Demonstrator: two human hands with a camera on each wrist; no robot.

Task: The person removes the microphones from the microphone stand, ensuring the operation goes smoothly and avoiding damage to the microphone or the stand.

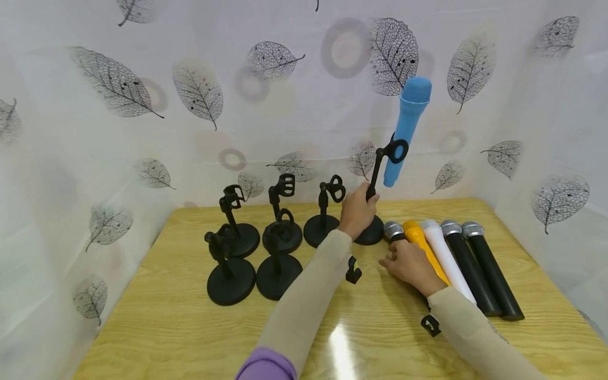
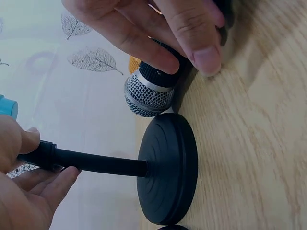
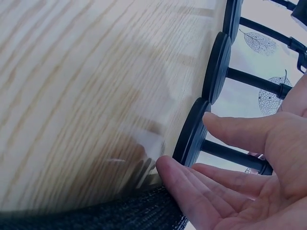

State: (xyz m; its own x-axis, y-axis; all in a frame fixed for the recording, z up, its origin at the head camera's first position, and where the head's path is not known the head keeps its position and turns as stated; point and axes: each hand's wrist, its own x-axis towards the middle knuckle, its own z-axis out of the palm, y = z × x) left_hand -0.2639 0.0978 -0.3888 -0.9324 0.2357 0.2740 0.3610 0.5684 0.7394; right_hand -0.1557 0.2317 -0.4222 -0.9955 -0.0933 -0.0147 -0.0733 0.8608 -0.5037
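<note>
My left hand grips the upright pole of a black microphone stand, near the top joint. A blue microphone sits tilted in that stand's clip, its head upward. The stand's round base is low at the table. To the right, my right hand is over a black microphone with a silver mesh head, which lies by the base. In the right wrist view, the right fingers are extended, with the thumb apart from them. Much of that microphone is hidden beneath the hand.
A yellow microphone, a white microphone and two black ones with silver heads lie in a row at the right. Several black stands with bare clips stand at the left. A patterned cloth hangs behind the table.
</note>
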